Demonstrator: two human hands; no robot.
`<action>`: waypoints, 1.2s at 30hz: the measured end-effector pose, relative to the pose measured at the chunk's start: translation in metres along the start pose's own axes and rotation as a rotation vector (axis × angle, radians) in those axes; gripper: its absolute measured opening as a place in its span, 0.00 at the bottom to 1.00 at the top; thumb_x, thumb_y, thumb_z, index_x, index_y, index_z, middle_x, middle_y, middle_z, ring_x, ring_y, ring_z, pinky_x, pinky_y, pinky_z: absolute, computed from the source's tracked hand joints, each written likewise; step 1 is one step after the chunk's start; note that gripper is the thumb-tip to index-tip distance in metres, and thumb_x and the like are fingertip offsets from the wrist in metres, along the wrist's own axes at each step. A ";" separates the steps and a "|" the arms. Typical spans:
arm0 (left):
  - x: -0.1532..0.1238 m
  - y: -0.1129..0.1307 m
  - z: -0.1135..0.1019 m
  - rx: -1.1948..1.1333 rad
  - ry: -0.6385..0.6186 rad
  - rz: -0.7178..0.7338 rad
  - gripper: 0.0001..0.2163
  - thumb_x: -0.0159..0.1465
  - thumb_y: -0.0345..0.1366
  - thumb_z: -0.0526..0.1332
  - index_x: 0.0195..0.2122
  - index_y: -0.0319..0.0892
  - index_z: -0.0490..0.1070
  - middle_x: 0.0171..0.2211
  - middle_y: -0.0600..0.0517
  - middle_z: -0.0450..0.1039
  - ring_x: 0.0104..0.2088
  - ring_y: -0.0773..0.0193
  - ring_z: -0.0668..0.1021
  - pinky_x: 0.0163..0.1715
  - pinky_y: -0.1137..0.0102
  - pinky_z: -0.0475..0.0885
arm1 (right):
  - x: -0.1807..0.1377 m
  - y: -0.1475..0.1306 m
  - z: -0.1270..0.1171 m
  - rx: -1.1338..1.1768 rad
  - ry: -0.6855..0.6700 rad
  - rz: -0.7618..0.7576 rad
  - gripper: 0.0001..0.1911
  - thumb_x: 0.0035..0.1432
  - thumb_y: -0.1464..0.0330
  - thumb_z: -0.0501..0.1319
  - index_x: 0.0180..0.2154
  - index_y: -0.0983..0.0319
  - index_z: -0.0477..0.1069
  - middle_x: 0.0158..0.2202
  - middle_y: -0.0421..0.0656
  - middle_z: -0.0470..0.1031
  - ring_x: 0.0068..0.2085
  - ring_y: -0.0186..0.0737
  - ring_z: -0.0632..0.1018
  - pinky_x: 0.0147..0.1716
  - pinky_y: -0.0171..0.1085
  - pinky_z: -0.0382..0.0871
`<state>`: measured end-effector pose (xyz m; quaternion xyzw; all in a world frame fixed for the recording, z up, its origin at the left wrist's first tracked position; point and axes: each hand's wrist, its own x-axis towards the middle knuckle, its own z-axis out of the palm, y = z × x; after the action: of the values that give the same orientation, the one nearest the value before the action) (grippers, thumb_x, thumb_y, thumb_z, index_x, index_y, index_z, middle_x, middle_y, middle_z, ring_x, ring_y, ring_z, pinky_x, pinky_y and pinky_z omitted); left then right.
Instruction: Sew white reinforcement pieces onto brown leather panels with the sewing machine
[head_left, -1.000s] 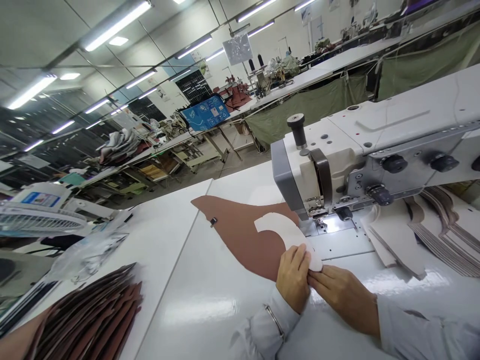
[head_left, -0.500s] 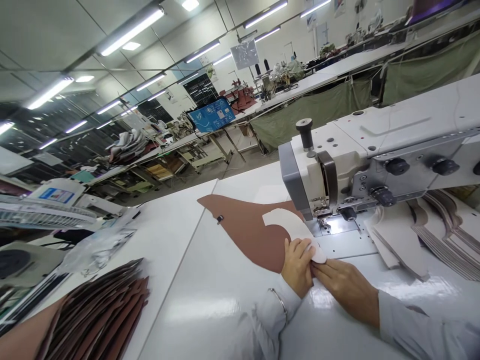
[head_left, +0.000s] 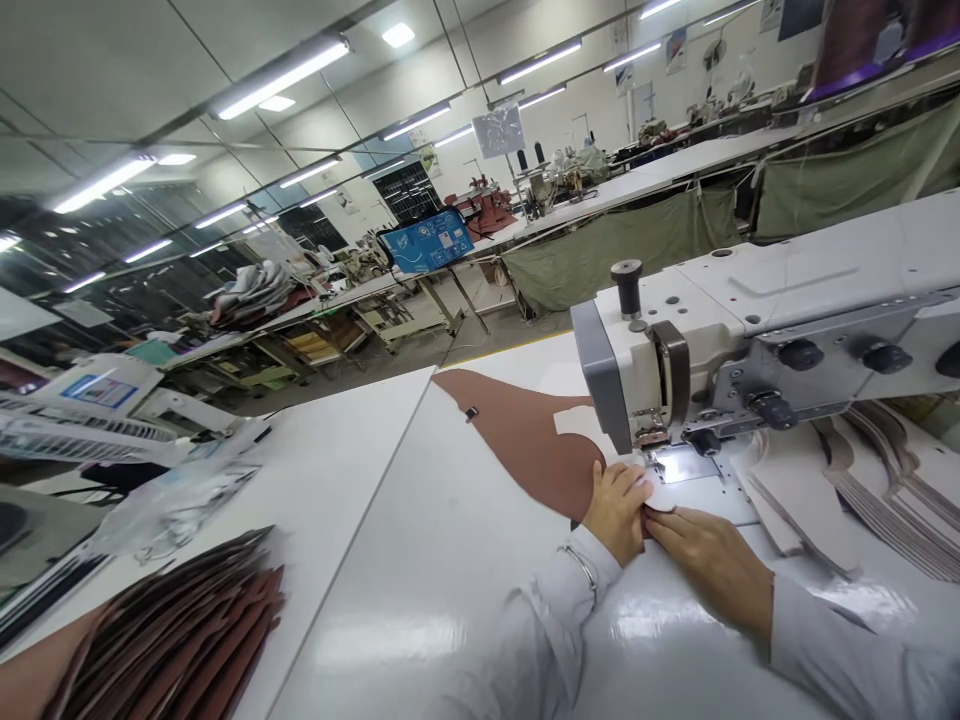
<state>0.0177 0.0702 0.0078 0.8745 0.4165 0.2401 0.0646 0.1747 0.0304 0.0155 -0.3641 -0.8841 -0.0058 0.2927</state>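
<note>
**Leather panel (head_left: 517,440) held flat at presser foot (head_left: 651,432)**

Cut leather pieces (head_left: 172,640) are stacked at lower left, on a white table (head_left: 352,500). The panel's tip is laid near the table's far edge, and a white piece (head_left: 574,425) is overlaid on it. The left hand (head_left: 616,512) and right hand (head_left: 709,565) are drawn narrowly together on that piece (pinch or flat pressing cannot be told), apparently to keep the layers aligned beside the sewing machine's (head_left: 720,350) needle plate (head_left: 682,465). Beige cut pieces (head_left: 795,520) are crowded at right.

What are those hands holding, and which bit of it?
The left hand and right hand pinch the near end of a curved white fabric piece, lying on a flat brown leather cutout.
</note>
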 end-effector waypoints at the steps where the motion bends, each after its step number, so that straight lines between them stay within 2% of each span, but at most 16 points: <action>1: 0.001 -0.001 0.000 0.001 -0.006 0.002 0.14 0.54 0.25 0.52 0.41 0.42 0.69 0.47 0.45 0.69 0.48 0.53 0.66 0.53 0.43 0.53 | 0.000 0.000 0.000 0.001 0.000 0.006 0.14 0.60 0.78 0.45 0.35 0.66 0.68 0.33 0.46 0.72 0.32 0.37 0.72 0.31 0.35 0.70; 11: 0.002 -0.006 -0.001 -0.029 -0.033 0.048 0.15 0.55 0.26 0.52 0.42 0.42 0.69 0.47 0.46 0.70 0.49 0.54 0.66 0.54 0.45 0.52 | -0.002 -0.001 0.005 -0.064 0.025 -0.010 0.16 0.60 0.78 0.44 0.39 0.66 0.69 0.33 0.47 0.72 0.31 0.36 0.72 0.30 0.34 0.69; 16: 0.004 -0.007 -0.002 -0.035 -0.045 0.055 0.14 0.55 0.26 0.52 0.41 0.41 0.70 0.48 0.46 0.69 0.49 0.52 0.66 0.54 0.44 0.52 | -0.001 0.000 0.004 -0.040 0.017 -0.004 0.15 0.60 0.77 0.45 0.34 0.65 0.69 0.32 0.47 0.72 0.32 0.36 0.72 0.32 0.34 0.69; 25: 0.007 -0.011 0.001 -0.043 -0.045 0.068 0.14 0.55 0.26 0.53 0.41 0.41 0.69 0.48 0.46 0.69 0.49 0.53 0.65 0.55 0.45 0.51 | 0.001 0.000 0.005 -0.024 -0.003 0.018 0.14 0.60 0.78 0.45 0.33 0.65 0.68 0.32 0.46 0.71 0.31 0.36 0.71 0.31 0.33 0.67; 30: 0.011 -0.014 0.002 -0.027 -0.075 0.057 0.13 0.56 0.27 0.53 0.41 0.42 0.70 0.48 0.47 0.69 0.49 0.54 0.65 0.55 0.47 0.52 | 0.004 0.002 0.006 -0.026 -0.020 0.042 0.14 0.61 0.78 0.45 0.35 0.65 0.68 0.30 0.45 0.70 0.29 0.36 0.70 0.28 0.34 0.66; 36: 0.005 -0.013 0.001 0.003 -0.101 0.076 0.13 0.58 0.28 0.52 0.42 0.42 0.70 0.48 0.46 0.69 0.50 0.54 0.65 0.55 0.47 0.51 | 0.000 -0.004 0.007 -0.020 -0.017 0.024 0.14 0.61 0.77 0.45 0.37 0.66 0.68 0.29 0.46 0.70 0.30 0.36 0.71 0.30 0.34 0.66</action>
<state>0.0122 0.0826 0.0047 0.9008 0.3795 0.1973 0.0750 0.1687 0.0285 0.0104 -0.3777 -0.8821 -0.0078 0.2814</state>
